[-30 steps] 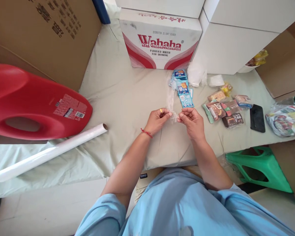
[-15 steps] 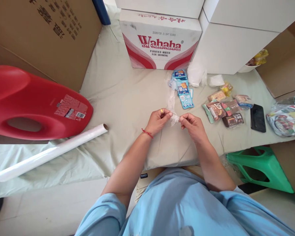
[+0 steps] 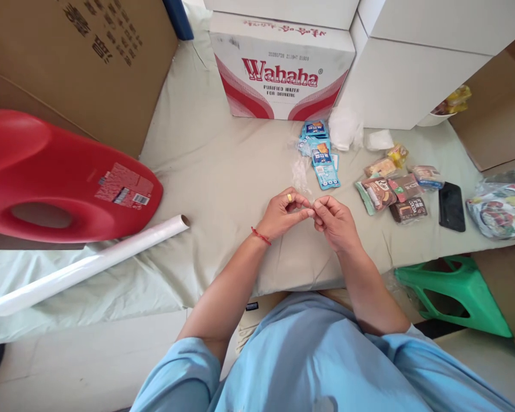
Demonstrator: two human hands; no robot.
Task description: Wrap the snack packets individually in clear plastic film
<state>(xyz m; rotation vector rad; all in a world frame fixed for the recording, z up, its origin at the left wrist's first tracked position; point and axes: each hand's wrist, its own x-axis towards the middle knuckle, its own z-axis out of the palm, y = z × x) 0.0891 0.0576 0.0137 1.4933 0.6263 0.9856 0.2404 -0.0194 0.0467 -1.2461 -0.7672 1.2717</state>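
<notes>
Clear plastic film (image 3: 300, 174), one crumpled length: just beyond the hands, near end at the fingertips, long axis running away and slightly left, alongside the blue snack sachets (image 3: 323, 157). Left hand (image 3: 285, 214) and right hand (image 3: 335, 222): thumbs and forefingers pinched together on the near end, probably for fine control of thin material.

On the table (image 3: 223, 171), the roll (image 3: 94, 264) lies left, nearer than the jug (image 3: 86, 183). Sachets (image 3: 321, 154) lie between the far box (image 3: 283, 104) and the right hand (image 3: 335, 222), with plastic wrap (image 3: 300, 171) at their left. Snack packs (image 3: 405, 187), then the phone (image 3: 451, 207), lie farther right.
</notes>
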